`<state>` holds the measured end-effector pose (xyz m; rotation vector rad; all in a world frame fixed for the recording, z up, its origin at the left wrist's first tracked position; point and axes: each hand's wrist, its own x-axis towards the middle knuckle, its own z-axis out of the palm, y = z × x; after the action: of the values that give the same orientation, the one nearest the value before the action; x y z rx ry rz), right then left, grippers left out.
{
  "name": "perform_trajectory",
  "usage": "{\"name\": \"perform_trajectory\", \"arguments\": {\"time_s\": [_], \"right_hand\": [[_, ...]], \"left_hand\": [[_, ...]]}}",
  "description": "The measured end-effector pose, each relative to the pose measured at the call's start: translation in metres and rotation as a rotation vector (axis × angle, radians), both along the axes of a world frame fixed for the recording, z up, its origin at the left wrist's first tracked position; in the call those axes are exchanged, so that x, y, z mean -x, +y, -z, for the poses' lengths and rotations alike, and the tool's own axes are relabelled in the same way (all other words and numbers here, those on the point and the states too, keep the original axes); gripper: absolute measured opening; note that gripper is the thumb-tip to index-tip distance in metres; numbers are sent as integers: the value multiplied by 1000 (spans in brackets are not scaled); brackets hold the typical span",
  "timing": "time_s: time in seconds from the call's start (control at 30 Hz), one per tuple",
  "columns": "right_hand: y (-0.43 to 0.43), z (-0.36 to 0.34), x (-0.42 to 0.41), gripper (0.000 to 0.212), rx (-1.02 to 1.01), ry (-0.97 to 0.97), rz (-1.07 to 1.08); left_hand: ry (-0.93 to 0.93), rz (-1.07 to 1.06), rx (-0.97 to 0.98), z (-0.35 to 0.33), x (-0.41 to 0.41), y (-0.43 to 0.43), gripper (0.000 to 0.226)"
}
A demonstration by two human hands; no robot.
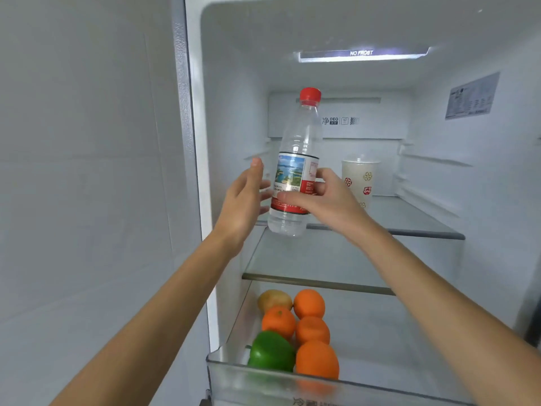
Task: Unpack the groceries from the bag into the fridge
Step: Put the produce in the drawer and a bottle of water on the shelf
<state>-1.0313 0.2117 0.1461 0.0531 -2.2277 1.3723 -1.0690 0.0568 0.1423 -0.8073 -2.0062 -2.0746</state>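
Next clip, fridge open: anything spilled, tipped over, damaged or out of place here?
Nothing stands out. The water bottle is capped and leans a little only because the right hand holds it in the air; the left hand is open beside it. The cup stands upright on its shelf, and the fruit lies in the drawer.

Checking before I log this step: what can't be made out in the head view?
Head view only:
- Grocery bag: outside the frame, so what remains is unknown.
- Cup: lower left hidden behind the right hand gripping the bottle.
- Bottle label and wall sticker: print too small.
- Drawer front: cut by the bottom edge.
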Motion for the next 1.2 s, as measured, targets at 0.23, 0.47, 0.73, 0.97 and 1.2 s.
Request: {"name": "perform_trajectory", "arguments": {"time_s": [0.23, 0.47, 0.73, 0.97, 1.2], "right_hand": [[19, -21, 96, 54, -152, 24, 51], [54, -7, 175, 39, -140, -19, 147], [68, 9, 212, 60, -153, 14, 201], [53, 4, 171, 72, -317, -81, 269], [17, 16, 51, 58, -272, -83, 144]], "left_hand": [[-181, -43, 5, -6, 69, 33, 58], [-396, 15, -63, -7, 124, 65, 78], [-376, -14, 53, 3, 148, 88, 75], [-363, 33, 41, 2, 129, 64, 78], [-7, -31, 148, 40, 69, 22, 26]]}}
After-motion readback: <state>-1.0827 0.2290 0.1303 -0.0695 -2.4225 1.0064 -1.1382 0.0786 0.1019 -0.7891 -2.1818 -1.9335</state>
